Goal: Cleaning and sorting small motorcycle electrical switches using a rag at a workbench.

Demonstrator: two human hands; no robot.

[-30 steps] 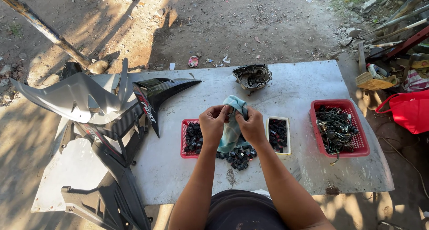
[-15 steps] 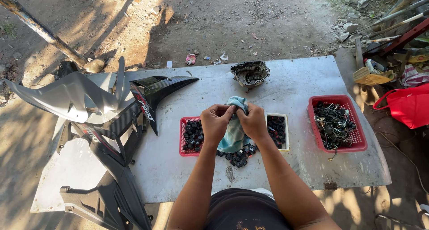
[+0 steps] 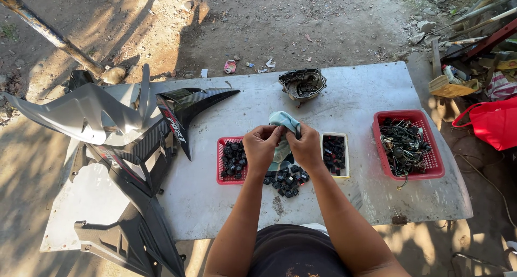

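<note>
Head view showed both hands, left and right, pinched shut on a soft, light teal cloth rag above loose small black plastic parts near the grey table's front edge, seemingly limp, best gripped by bunched folds.

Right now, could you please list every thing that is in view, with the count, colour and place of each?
table: one, grey, centre
cloth: one, light blue-green, held in both hands over the table
loose small parts: a pile, black, on the table under the hands
small basket: one, red, holds black parts, beside the left hand
small tray: one, white, holds black parts, beside the right hand
large basket: one, red, holds tangled wires, at the right
metal cover: one, dark, far edge of the table
body panels: several, grey and black, at the left
bag: one, red, right edge
left hand: grips the cloth
right hand: grips the cloth
</note>
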